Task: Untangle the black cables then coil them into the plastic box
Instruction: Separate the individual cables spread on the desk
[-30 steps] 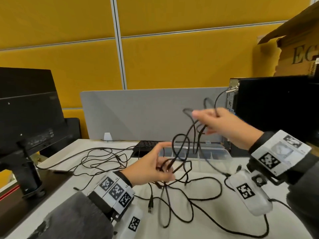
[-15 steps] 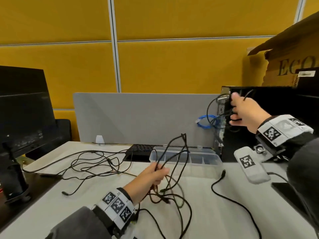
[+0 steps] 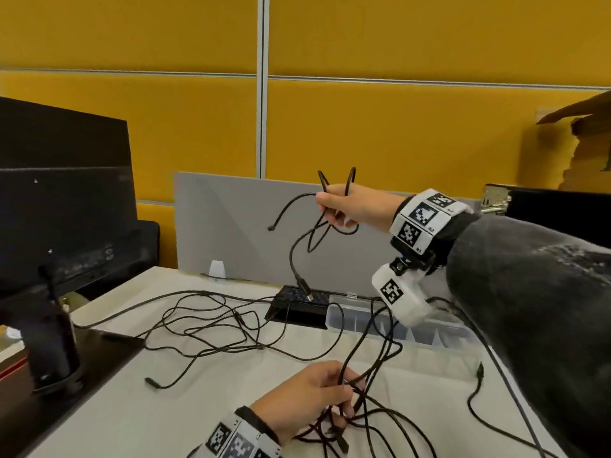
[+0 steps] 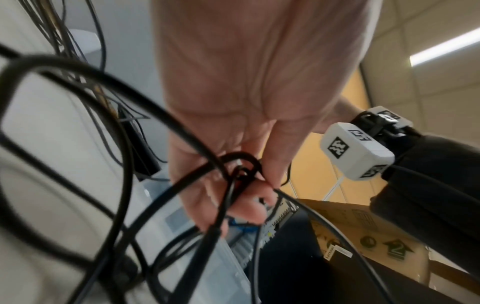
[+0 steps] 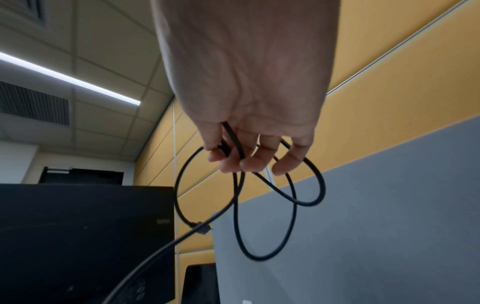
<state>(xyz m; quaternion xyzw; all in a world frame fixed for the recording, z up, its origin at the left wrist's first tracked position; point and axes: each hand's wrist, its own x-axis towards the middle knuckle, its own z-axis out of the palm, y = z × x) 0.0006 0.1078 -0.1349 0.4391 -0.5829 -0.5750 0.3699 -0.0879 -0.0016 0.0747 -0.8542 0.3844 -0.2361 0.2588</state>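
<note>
My right hand (image 3: 334,206) (image 5: 249,156) is raised above the desk and grips a short black cable (image 3: 297,252) (image 5: 291,197) gathered in a few loops, with both plug ends dangling below. Low at the front, my left hand (image 3: 337,401) (image 4: 239,185) clutches a knotted bunch of black cables (image 3: 370,421) (image 4: 145,205) that trail over the white desk. The clear plastic box (image 3: 360,322) (image 4: 202,246) stands behind it at the right, partly hidden by my right wrist camera.
A loose tangle of thin black cables (image 3: 211,325) spreads over the desk's left middle. A black keyboard (image 3: 297,305) lies before the grey divider (image 3: 231,226). A monitor (image 3: 62,200) stands left; a black computer case (image 3: 562,206) and a cardboard box (image 3: 582,140) sit right.
My right hand came back from the computer case at the right to the middle, now holding a freed cable in loops. My left hand stayed low on the bunch.
</note>
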